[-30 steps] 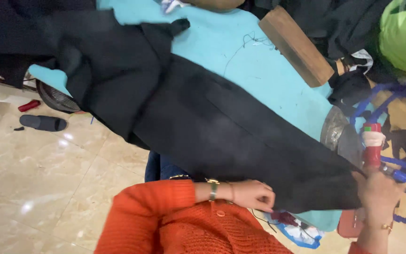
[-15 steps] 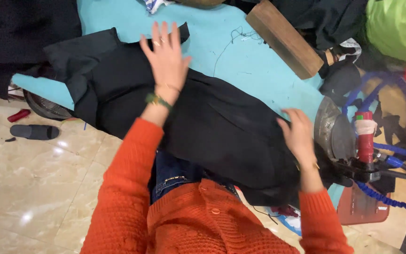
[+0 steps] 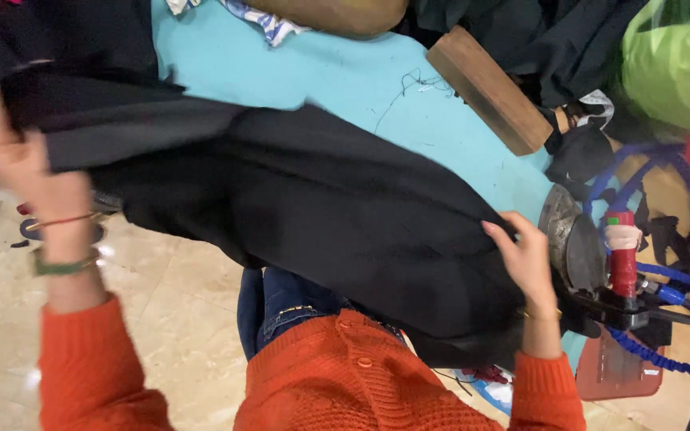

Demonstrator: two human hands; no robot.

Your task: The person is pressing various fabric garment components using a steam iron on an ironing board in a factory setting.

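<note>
- Orange knitted sleeves (image 3: 89, 375) frame the bottom of the head view, one at 7 o'clock and one at 5 o'clock, with blue jeans (image 3: 281, 307) showing between them at 6 o'clock.
- At 9 o'clock the left hand (image 3: 9, 160) is raised, a green band and a thin cord bracelet on its wrist; its fingers are closed on the left end of the black garment (image 3: 321, 207), lifting that edge off the board. The hand is blurred, so the exact grip is hard to read.
- Below that hand, at 8 o'clock, lies a glossy beige tiled floor (image 3: 177, 319).
- Black cloth of the garment spreads across the middle, from 9 o'clock to about 4 o'clock, lying over the turquoise ironing board (image 3: 345, 80) and hanging off its near edge over the jeans.
- At 12 o'clock a scrap of blue-and-white patterned cloth (image 3: 265, 20) lies on the board's far end.
- At 1 o'clock a wooden block (image 3: 489, 92) lies slantwise on the board, well apart from the garment.
- At 4 o'clock the right hand (image 3: 529, 259) pinches the right end of the garment, fingers curled over the cloth's edge.
- Just beside that hand, at 3 o'clock, sits a steam iron (image 3: 573, 247) with a red handle (image 3: 623, 259), and blue hoses (image 3: 680, 279) loop around it.
- At 2 o'clock a green bag (image 3: 672, 64) sits in the corner.
</note>
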